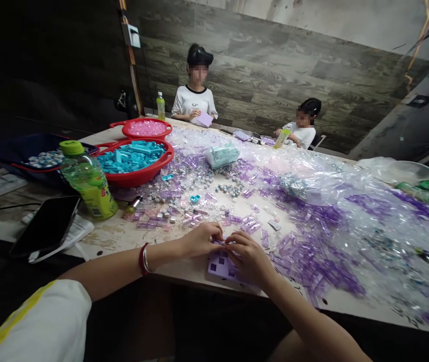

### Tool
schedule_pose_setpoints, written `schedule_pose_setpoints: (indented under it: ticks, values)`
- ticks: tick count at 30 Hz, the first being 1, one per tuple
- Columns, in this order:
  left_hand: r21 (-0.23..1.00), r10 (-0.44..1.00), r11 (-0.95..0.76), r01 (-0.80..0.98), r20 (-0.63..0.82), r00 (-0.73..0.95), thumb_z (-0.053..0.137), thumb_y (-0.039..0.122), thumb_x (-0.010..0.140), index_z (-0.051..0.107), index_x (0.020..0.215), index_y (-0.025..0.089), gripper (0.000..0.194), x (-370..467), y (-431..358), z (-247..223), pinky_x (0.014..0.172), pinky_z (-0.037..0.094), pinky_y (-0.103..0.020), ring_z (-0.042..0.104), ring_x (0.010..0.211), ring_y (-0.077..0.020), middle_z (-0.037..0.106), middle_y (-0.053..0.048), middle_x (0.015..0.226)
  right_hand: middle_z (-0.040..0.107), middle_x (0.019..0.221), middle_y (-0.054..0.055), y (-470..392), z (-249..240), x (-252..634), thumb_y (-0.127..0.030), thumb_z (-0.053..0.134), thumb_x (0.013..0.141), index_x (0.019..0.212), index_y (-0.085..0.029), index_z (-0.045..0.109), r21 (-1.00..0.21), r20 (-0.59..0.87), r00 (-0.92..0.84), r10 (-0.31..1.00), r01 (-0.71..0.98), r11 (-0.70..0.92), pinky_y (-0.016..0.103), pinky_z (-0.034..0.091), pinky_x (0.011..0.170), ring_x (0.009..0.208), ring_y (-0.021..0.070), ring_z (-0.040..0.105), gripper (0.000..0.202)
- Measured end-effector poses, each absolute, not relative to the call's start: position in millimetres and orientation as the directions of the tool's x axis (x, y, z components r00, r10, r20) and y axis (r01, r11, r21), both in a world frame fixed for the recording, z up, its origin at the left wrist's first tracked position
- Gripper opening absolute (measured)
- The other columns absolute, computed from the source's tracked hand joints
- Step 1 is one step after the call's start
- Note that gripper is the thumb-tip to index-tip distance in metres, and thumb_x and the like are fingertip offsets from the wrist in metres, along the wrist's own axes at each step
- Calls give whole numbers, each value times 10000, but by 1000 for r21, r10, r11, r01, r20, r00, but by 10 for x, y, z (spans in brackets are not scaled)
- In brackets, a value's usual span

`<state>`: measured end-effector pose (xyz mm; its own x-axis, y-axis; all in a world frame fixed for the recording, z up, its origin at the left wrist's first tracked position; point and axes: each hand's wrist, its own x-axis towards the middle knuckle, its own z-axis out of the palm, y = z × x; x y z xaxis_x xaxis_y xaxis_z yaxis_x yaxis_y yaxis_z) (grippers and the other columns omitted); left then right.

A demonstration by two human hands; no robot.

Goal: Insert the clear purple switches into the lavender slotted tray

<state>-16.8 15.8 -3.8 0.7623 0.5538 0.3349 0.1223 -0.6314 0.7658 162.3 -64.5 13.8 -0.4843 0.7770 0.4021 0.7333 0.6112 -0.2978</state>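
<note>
Positioned with left hand and right hand together at lilac perforated block, near table edge; cannot tell whether clamped.

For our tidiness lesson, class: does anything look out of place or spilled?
The purple plastic pieces look spilled: they lie strewn loose across the table, whereas the blue pieces sit in a red basin.
</note>
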Motion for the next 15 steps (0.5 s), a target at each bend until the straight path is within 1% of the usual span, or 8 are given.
schedule_pose_setpoints:
  ticks: [3,6,10,13,15]
  values:
    - [783,553,-608,126,304,776,695,183,738,607,652,116,140,-158,178,-35,637,406,-213,551,717,-121,597,-32,779,628,779,81,-615,185,1591,-118,528,875,743,-167,649,-292,352,-496,794,748,596,337,497,713,831,215,549,186]
    - [816,564,-564,129,267,782,706,160,718,617,665,116,113,-152,198,-36,646,416,-214,549,724,-120,599,-34,808,600,705,62,-576,241,1569,-88,545,852,687,-174,634,-302,303,-514,802,746,593,318,475,666,779,205,538,207]
    - [841,558,-528,117,239,795,704,193,733,622,653,116,138,-144,230,-52,654,424,-217,545,728,-117,589,-34,824,600,663,55,-541,291,1555,-80,541,846,636,-179,628,-302,283,-537,795,737,605,302,455,633,727,190,542,248]
    - [843,547,-524,119,227,806,710,231,736,623,634,115,177,-138,254,-63,646,424,-216,536,734,-115,565,-34,841,613,651,56,-539,303,1551,-110,547,844,627,-193,635,-266,278,-541,794,751,605,299,445,614,709,187,550,249]
    - [850,550,-511,124,213,807,712,228,734,629,636,113,173,-135,264,-65,637,426,-212,535,742,-113,552,-36,868,631,661,53,-542,306,1550,-116,555,836,634,-201,643,-235,272,-541,796,765,600,301,441,617,715,190,558,236]
